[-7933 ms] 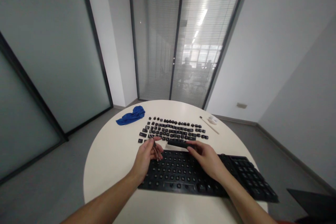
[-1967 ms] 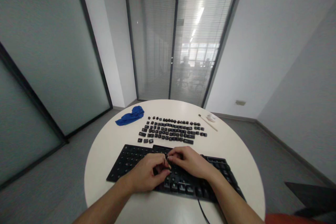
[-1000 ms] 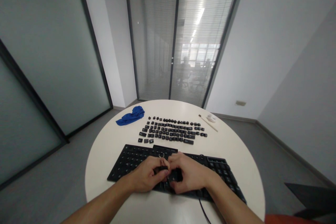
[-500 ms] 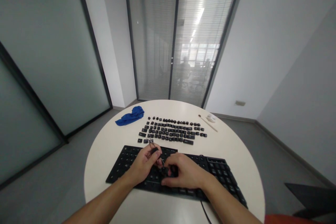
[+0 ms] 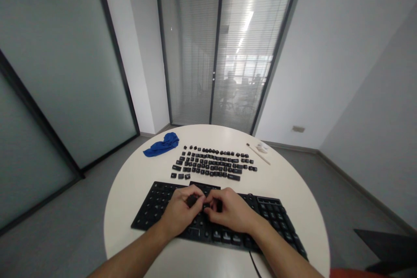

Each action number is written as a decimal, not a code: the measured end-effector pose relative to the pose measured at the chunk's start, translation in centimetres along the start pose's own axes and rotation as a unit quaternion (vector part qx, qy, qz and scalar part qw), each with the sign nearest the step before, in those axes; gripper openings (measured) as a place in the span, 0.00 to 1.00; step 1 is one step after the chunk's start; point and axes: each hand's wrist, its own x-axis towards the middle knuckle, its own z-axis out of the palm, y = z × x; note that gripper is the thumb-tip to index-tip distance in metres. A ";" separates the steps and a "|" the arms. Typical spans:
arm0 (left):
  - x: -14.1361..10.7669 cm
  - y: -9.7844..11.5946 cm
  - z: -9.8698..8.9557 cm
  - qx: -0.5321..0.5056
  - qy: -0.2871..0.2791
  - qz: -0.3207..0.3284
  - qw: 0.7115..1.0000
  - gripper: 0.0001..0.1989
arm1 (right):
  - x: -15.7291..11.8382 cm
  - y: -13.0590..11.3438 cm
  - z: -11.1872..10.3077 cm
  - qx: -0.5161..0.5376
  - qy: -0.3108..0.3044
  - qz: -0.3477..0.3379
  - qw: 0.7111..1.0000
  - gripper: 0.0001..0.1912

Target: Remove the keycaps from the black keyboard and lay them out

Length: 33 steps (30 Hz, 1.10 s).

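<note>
Over the middle of the black keyboard (image 5: 198, 231), my two hands meet with their fingertips close together. My left hand (image 5: 182, 208) is closed round a dark keycap puller (image 5: 192, 200), mostly hidden by the fingers. Pinched at the fingertips of my right hand (image 5: 228, 209) is a small dark piece that looks like a keycap (image 5: 206, 205). The keyboard's left part is stripped down to bare switch spots, while keys still sit along its front edge and right side. Loose black keycaps (image 5: 233, 177) lie in rows beyond it.
A crumpled blue cloth (image 5: 162, 144) lies at the far left of the round white table (image 5: 130, 191). At the far right are a thin brush (image 5: 259, 154) and a small white bundle (image 5: 262, 147). The keyboard cable (image 5: 255, 264) runs off the near edge.
My left hand has drawn back slightly, and the puller's wire ends no longer show. Both hands' fingertips have come together. A loose keycap in the nearest row is now uncovered.
</note>
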 end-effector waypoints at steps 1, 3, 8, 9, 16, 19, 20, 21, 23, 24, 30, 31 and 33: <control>-0.1 0.1 0.0 0.031 0.000 0.012 0.999 0.08 | 0.0 0.0 0.0 0.002 0.005 0.005 1.000 0.07; -0.1 0.1 0.1 0.053 0.001 0.011 0.999 0.08 | 0.2 0.0 0.0 0.012 0.015 0.012 1.000 0.07; 0.1 0.0 0.3 0.044 0.018 -0.027 0.999 0.09 | 0.4 0.0 -0.3 0.011 0.038 0.019 0.999 0.08; 0.1 0.0 0.3 0.040 0.018 -0.026 0.999 0.10 | 0.4 0.1 -0.3 0.004 0.039 0.017 0.999 0.07; 0.1 0.6 0.4 0.026 0.016 -0.028 0.999 0.12 | 0.3 0.2 -0.4 -0.034 0.038 0.000 0.999 0.05; 0.0 0.7 0.5 0.026 0.019 -0.031 0.999 0.12 | 0.3 0.0 -0.5 -0.037 0.042 0.004 0.998 0.05; 0.0 0.7 0.6 0.024 0.024 -0.035 0.999 0.12 | 0.4 -0.1 -0.5 -0.035 0.043 0.007 0.998 0.05; 0.0 0.6 0.7 0.020 0.031 -0.042 0.998 0.11 | 0.4 -0.2 -0.5 -0.032 0.044 0.010 0.998 0.04; -0.1 0.6 0.9 0.015 0.047 -0.058 0.997 0.11 | 0.4 -0.3 -0.5 -0.027 0.048 0.016 0.998 0.05; -0.1 0.6 0.9 0.017 0.053 -0.062 0.997 0.11 | 0.5 -0.4 -0.5 -0.025 0.052 0.019 0.998 0.05; -0.2 0.6 0.6 0.056 0.061 0.013 0.996 0.07 | 0.4 0.0 -0.8 0.033 0.081 0.025 0.996 0.06; -0.2 0.5 0.5 0.053 0.056 0.025 0.997 0.06 | 0.4 0.3 -0.8 0.052 0.087 0.016 0.995 0.07; -0.2 0.4 0.2 0.041 0.050 0.039 0.997 0.05 | 0.4 0.8 -0.9 0.087 0.098 -0.006 0.991 0.09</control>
